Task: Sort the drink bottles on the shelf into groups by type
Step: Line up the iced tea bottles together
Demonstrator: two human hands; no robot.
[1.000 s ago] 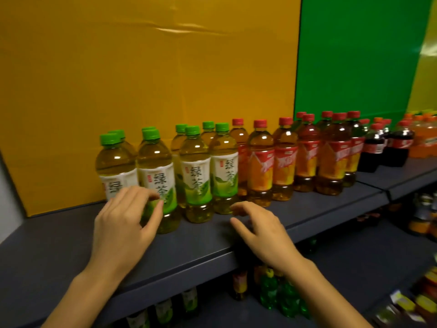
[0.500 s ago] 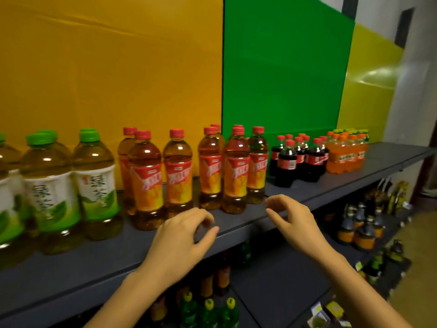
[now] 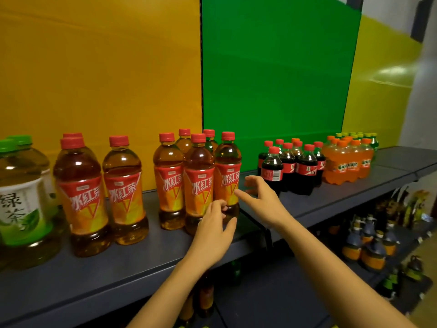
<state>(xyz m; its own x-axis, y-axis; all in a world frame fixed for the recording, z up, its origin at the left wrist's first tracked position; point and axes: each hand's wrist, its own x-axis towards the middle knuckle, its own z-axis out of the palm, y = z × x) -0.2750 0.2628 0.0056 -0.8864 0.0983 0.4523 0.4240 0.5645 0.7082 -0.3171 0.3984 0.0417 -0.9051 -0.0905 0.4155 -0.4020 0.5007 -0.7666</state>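
- The rightmost iced-tea bottle (image 3: 227, 176), red-capped with a red and orange label, is taken as the landmark; it is stood upright on the grey shelf (image 3: 142, 263)
- The left hand (image 3: 212, 233) is held just in front of this bottle's lower part, fingers loosely curled and thumb spread; nothing is gripped, and whether the fingertips touch the bottle cannot be told
- The right hand (image 3: 264, 202) is held just right of the bottle, fingers spread wide and empty, with the forefinger pointed at the label's right edge
- More iced-tea bottles (image 3: 123, 192) of the same kind are lined up left of and behind the landmark bottle
- Green-tea bottles (image 3: 21, 202) with green caps are seen far left of it, at the edge of view
- Small cola bottles (image 3: 305, 171) are clustered right of it, past the right hand
- Orange-soda bottles (image 3: 347, 164) are grouped further right, well apart from both hands
- A green panel (image 3: 272, 79) is set behind the landmark bottle
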